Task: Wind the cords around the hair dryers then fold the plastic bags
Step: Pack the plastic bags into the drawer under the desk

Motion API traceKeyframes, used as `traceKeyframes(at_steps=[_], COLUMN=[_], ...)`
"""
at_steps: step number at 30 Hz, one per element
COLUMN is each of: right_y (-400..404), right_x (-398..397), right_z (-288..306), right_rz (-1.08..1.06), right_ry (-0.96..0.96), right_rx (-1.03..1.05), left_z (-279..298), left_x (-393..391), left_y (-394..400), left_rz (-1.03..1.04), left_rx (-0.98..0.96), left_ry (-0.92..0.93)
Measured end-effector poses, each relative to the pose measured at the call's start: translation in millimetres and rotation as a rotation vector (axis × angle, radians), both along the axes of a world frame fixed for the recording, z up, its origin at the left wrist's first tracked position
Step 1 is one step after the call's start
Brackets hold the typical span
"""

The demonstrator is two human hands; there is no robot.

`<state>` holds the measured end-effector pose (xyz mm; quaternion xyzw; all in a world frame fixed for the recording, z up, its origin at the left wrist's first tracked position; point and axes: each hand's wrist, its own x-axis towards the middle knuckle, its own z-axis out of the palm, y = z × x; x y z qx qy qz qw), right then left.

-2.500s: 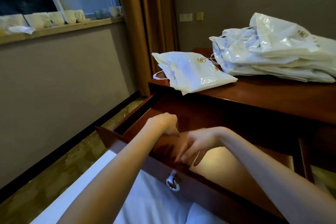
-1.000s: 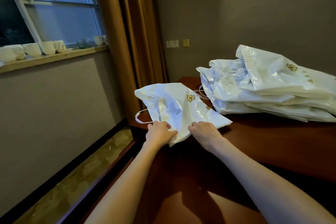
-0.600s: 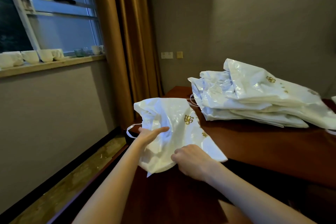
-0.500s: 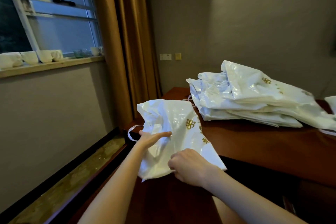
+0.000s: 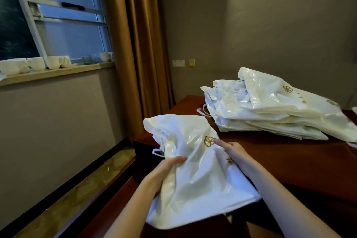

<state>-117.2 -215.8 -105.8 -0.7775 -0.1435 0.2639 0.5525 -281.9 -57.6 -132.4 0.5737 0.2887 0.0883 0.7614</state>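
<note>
Plastic bag (image 5: 195,176) held lengthwise, drawstring mouth pointing away

White crumpled plastic bag (image 5: 195,177) held above desk; others stacked (image 5: 270,110) behind.

Plastic bag (image 5: 195,177) — glossy, crinkled; desk (image 5: 301,162) — polished dark wood.
</note>
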Motion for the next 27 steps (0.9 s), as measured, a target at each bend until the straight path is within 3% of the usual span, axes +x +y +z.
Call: traceKeyframes(at_steps=[5,12,18,21,23,27], right_y=[2.5,1.3,0.1,-1.2,-3.3,-10.9], right_x=[-27.8,-51.5,-73.6,-83.6,-88.1,-85.6], right_z=[2.9,-14.8,-48.1,-66.1,-69.2,-61.3], right_rz=[0.101,0.049,0.053,-0.056,-0.089,-0.155], right_ry=[-0.022,0.054,0.482,0.523,0.482,0.326], right_rx=[0.036,0.433,0.668,0.719,0.749,0.773], left_z=[-33.2,-33.6,-20.1,-9.3,-8.3,-10.2], left_x=[-18.3,-23.4,-37.3,-43.7,-44.8,-50.2], left_y=[10.9,3.8,-2.7,-1.1,8.4,37.4], left_rz=[-0.036,-0.153,-0.25,-0.186,-0.089,0.18], left_rx=[-0.086,-0.025,0.0,0.007,0.122,0.867], left_ry=[-0.079,-0.122,-0.044,0.088,0.211,0.562])
